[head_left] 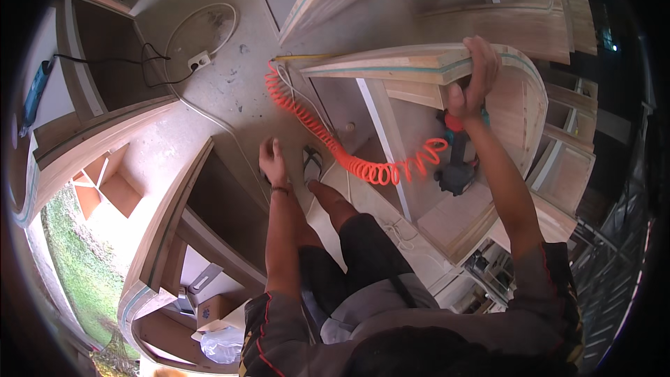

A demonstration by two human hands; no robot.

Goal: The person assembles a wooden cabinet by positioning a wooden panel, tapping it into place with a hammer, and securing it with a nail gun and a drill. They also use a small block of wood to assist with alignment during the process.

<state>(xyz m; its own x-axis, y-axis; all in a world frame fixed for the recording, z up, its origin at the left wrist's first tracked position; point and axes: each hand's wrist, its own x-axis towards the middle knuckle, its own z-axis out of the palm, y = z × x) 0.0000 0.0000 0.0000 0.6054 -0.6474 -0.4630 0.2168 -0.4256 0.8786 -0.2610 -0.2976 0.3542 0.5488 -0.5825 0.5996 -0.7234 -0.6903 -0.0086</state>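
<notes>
My right hand (pixel 478 77) grips the top edge of a pale wooden cabinet (pixel 391 61), its fingers over the rim and its thumb on the near side. A green strip runs along that edge. Below the hand, inside the cabinet, sits a black and teal power tool (pixel 457 164) with a red part; its exact kind is unclear. An orange coiled hose (pixel 373 171) stretches from the floor up beside this tool. Holding nothing, my left hand (pixel 272 159) hangs low over the floor near my leg, its fingers loosely apart.
Curved wooden cabinets stand on both sides. A white socket block (pixel 200 61) and a white cable (pixel 216 120) lie on the concrete floor (pixel 237 91). At far left is a blue corded tool (pixel 35 98). A cardboard box (pixel 215 312) and a plastic bag (pixel 222 345) rest at lower left.
</notes>
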